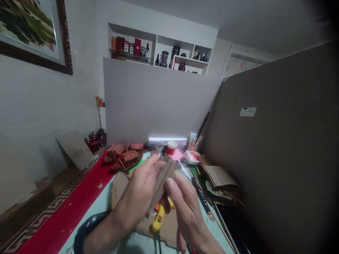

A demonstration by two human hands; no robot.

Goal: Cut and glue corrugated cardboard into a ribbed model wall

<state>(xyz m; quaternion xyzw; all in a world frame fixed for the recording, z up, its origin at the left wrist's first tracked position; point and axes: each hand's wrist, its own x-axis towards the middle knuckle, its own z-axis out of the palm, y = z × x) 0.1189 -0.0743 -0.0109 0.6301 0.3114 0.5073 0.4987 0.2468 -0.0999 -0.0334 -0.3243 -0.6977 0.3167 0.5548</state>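
My left hand (140, 190) grips a long grey-brown piece with lengthwise ridges (164, 176), which looks like corrugated cardboard. It is held tilted above the table, its far end pointing up and away. On its right side, the thumb and fingers of my right hand (185, 204) are closed on the same piece. Below and between the hands lies a yellow corded tool (159, 218) with a red switch, resembling a hot glue gun; its front is partly hidden. Beneath it is a flat sheet of brown cardboard (148, 229).
Brown-red boat-like models (129, 158) sit at the back left on a red cloth (87, 192). A paper cup (172, 147) stands behind my hands. Right of them lie a black-handled tool (200, 194) and stacked corrugated cardboard (221, 176). Grey panels (159, 102) enclose the back and right.
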